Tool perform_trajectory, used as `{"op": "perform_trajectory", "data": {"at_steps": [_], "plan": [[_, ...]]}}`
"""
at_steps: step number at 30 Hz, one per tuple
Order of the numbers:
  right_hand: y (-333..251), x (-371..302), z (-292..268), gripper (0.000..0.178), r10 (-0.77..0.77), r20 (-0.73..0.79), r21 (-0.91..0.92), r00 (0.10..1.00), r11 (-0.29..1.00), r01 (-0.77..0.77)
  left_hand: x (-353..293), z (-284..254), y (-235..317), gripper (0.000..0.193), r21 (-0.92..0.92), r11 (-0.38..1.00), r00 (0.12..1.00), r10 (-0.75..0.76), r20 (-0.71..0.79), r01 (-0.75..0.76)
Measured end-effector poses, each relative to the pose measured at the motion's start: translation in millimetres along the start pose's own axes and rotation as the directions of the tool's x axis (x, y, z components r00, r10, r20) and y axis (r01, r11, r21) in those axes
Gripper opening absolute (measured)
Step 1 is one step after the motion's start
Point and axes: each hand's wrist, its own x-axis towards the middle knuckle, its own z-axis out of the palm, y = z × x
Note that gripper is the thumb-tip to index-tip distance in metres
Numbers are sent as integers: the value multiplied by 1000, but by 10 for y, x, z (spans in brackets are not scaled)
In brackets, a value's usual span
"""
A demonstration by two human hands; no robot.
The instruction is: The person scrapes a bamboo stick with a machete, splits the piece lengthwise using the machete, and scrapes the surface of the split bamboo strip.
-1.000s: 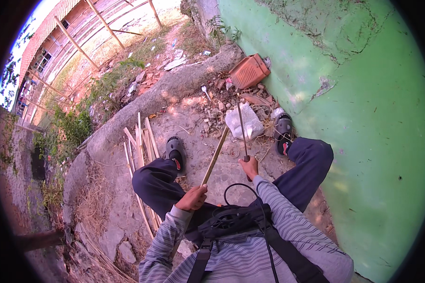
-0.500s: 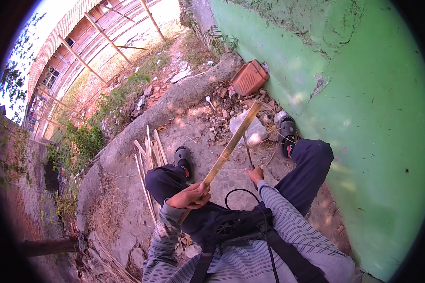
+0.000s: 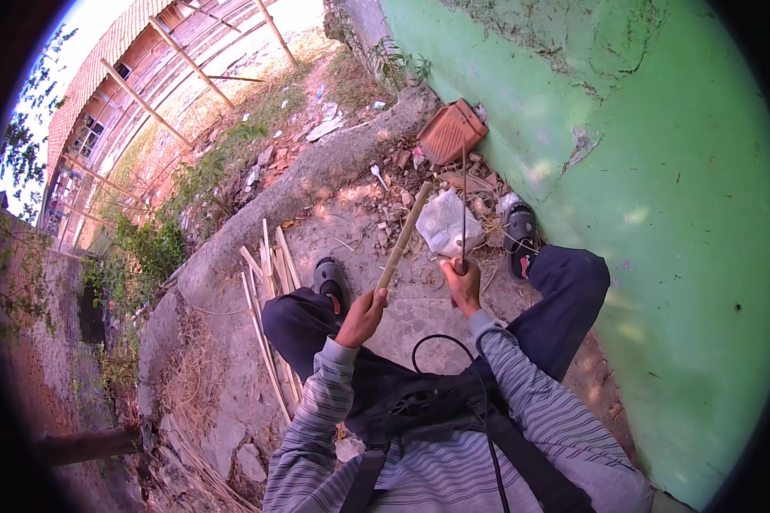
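Left hand (image 3: pixel 365 316) gripping a wooden strip (image 3: pixel 403 238), right hand (image 3: pixel 464 288) clasping a thin-bladed tool (image 3: pixel 464 201), slats (image 3: pixel 288 256) near the left shoe (image 3: pixel 328 277)

Brt daylight, sky (image 3: pixel 103 21) overexp., dappled sun on green wall (image 3: pixel 676 274), edges bent (fisheye, blk corners)

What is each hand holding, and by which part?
The left hand grips a bamboo strip by its nearer part; the right hand, a long-bladed knife by its handle.
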Motion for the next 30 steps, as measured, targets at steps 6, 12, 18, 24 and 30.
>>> {"op": "perform_trajectory", "data": {"at_steps": [6, 12, 18, 24, 30], "plan": [[-263, -206, -79, 24, -119, 201, -237, 972, 957, 167, 157, 211, 125, 56, 383, 922, 998, 52, 34, -61], [-214, -442, 90, 23, -109, 295, -500, 949, 829, 250, 220, 304, 47, 52, 429, 896, 993, -90, -82, 117], [-244, -192, 41, 22, -34, 245, -517, 969, 841, 160, 108, 370, 89, 45, 535, 842, 990, 13, -140, 65], [-267, -166, 38, 20, -80, 356, -534, 931, 800, 274, 133, 328, 76, 43, 516, 851, 990, -20, -143, 92], [-213, -233, 103, 19, -87, 331, -542, 940, 797, 265, 230, 261, -40, 40, 400, 914, 997, -46, -59, 66]]}}
